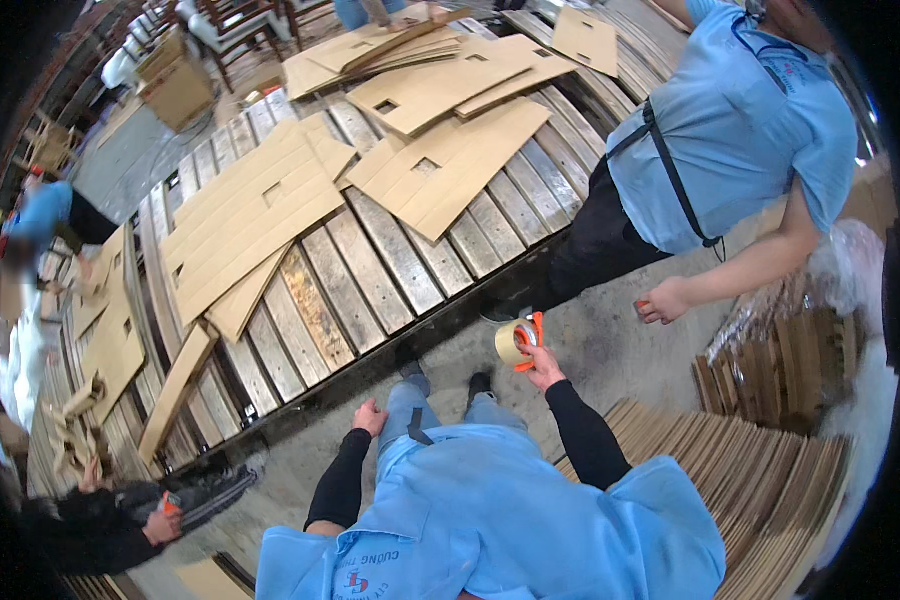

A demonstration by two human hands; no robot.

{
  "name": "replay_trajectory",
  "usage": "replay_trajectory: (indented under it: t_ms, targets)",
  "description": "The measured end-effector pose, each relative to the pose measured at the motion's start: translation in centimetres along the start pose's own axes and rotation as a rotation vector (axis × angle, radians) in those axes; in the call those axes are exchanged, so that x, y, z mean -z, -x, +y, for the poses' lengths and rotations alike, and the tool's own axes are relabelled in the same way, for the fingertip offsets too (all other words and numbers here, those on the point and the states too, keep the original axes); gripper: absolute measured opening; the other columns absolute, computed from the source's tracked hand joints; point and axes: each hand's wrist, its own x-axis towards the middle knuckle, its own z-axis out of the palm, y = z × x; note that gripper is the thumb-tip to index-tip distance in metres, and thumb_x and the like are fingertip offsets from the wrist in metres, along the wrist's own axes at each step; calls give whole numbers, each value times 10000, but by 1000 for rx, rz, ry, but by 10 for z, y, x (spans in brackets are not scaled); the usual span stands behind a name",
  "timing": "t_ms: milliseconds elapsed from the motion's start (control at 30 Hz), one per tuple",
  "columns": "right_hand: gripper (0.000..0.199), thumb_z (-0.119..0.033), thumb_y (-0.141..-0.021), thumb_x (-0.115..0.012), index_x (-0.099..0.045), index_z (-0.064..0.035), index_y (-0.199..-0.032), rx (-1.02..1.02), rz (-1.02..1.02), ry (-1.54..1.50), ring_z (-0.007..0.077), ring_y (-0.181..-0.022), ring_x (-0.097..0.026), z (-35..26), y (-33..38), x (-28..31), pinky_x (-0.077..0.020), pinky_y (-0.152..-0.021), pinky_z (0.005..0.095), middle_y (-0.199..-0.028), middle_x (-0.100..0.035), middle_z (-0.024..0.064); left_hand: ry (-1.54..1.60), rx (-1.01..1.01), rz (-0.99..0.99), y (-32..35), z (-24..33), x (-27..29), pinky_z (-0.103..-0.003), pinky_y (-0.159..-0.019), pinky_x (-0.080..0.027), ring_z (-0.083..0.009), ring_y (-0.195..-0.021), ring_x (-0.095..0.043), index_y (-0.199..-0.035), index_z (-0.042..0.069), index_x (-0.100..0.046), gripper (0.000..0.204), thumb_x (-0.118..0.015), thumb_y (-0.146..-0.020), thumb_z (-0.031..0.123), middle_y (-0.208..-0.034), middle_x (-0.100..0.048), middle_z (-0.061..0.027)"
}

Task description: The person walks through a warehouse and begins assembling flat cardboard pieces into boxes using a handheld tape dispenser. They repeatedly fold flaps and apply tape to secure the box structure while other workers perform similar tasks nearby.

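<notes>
My right hand [544,371] grips an orange tape dispenser [526,345] carrying a wide roll of tan packing tape. It is held out in front of my right leg, over the concrete floor, apart from the slatted table. Beside my left thigh hangs my left hand [371,417], with fingers loosely bent and nothing visible in it. Ahead of both hands, flat cardboard sheets with small rectangular cutouts lie on the metal slats, among them a large sheet [260,215] at the left and another sheet [445,165] farther right.
The slatted roller table [370,275] runs diagonally in front of me. A co-worker [730,130] in light blue stands close on the right. Cardboard stacks [740,480] rise behind my right arm. Another person's hand [165,522] holds something orange at lower left. A folded cardboard strip [178,390] lies at the table's near-left end.
</notes>
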Motion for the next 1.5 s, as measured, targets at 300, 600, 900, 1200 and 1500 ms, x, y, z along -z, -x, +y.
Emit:
replay_trajectory:
  t_ms: [300, 600, 900, 1200, 1500]
  targets:
    - [363, -141, -967, -646, -587, -63, -1316, -142, 105, -198, 242, -1092, -666, 13, -29, -37, -547, -946, 419, -1180, -679, 86, -264, -283, 60, -142, 124, 56, -502, -903, -529, -409, -1096, -637, -1208, 55, -614, 485, -745, -819, 314, -1138, -672, -222]
    - [310, -137, -966, -646, -611, -28, -1253, -95, 288, -243, 226, -1010, -687, -47, -99, -17, -572, -828, 389, -1148, -684, 88, -369, -451, 130, -224, 301, 37, -533, -1119, -362, -421, -1377, -401, -1257, 75, -587, 620, -809, -754, 363, -1515, -395, -228]
    - [308, -75, -930, -670, -624, -32, -1231, 191, 353, 35, 175, -952, -654, -169, -257, -13, -534, -819, 357, -1090, -672, 44, -664, -404, 287, -363, 398, 4, -657, -1114, -290, -467, -1479, -241, -1276, 136, -573, 690, -855, -678, 332, -1620, -222, -247]
    - [370, -52, -915, -680, -607, -6, -1275, 377, 332, 232, 145, -962, -616, -287, -385, 17, -501, -838, 326, -1117, -662, 38, -616, -451, 184, -391, 412, 16, -601, -1127, -346, -501, -1431, -312, -1137, 73, -622, 371, -726, -788, 138, -1613, -251, -259]
    - [509, -108, -874, -722, -560, 22, -1338, 494, 325, 696, 268, -1138, -607, -321, -414, 16, -470, -979, 395, -1246, -647, 147, -326, -461, 392, -345, 401, 148, -435, -1023, -504, -364, -1183, -630, -1294, 47, -629, 530, -542, -784, -67, -1321, -641, -195]
